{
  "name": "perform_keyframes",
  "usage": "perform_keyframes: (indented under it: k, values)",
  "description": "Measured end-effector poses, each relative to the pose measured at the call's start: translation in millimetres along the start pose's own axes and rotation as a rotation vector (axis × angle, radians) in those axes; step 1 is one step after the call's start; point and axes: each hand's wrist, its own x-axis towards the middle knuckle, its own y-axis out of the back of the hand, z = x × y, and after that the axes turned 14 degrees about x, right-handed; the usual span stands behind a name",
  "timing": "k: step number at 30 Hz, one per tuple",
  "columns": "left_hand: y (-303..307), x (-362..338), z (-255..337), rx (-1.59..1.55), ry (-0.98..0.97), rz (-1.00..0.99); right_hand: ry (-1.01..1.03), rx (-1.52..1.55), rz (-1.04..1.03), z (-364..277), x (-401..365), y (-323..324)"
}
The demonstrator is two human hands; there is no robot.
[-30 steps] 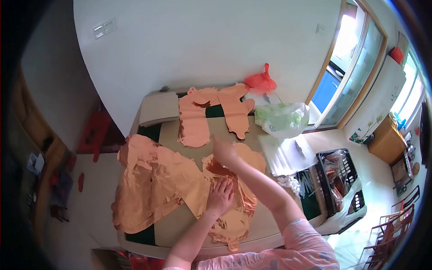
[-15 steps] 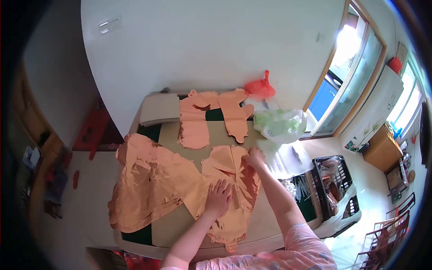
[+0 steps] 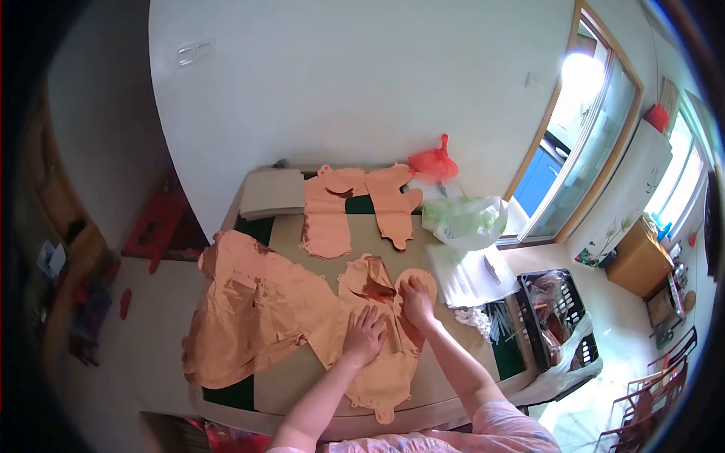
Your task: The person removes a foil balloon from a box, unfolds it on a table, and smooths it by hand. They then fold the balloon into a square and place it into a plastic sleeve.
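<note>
A flat, uninflated rose-gold foil balloon [image 3: 377, 381] lies on the table in front of me, with small tabs along its edges and a folded flap near its top. My left hand [image 3: 365, 337] rests flat on its middle, fingers spread. On the balloon's round right lobe, my right hand [image 3: 415, 302] presses down with its fingers lying on the foil. To the left spreads a larger, wrinkled foil sheet [image 3: 253, 317] of the same colour, touching the balloon. Another flat foil balloon [image 3: 326, 223] lies farther back.
A grey-beige stack [image 3: 272, 194] sits at the back left of the table [image 3: 302, 392]. At the right are a red plastic bag [image 3: 434, 162], a white-green plastic bag [image 3: 468, 221], clear plastic packaging [image 3: 472, 279] and white strings [image 3: 474, 320]. A black crate [image 3: 559, 317] stands beside the table.
The right lobe, folded and creased before, now lies spread out. My right hand has moved from its outer edge inward and down onto it. My left hand stays on the balloon.
</note>
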Motion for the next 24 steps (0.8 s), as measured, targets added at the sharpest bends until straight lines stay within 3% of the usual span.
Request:
perform_keyframes:
  k: [2, 6, 9, 18, 24]
  values:
    - [-1.8, -4.2, 1.9, -0.026, 0.007, -0.018, 0.168, -0.021, 0.093, 9.3, -24.6, -20.3]
    - [4.6, -2.6, 1.1, -0.048, 0.002, -0.061, 0.185, 0.104, -0.002, -14.1, -41.4, -17.2]
    - [8.5, -0.6, 1.7, -0.045, 0.005, -0.066, 0.229, 0.130, 0.063, -19.6, -44.5, -20.2]
    - [5.0, -1.8, 1.7, -0.027, 0.003, -0.019, 0.143, 0.274, 0.195, -15.3, -10.1, -36.2]
    - [8.0, -1.0, 1.8, -0.008, 0.003, -0.049, 0.190, 0.228, 0.073, -43.9, -17.2, -17.3]
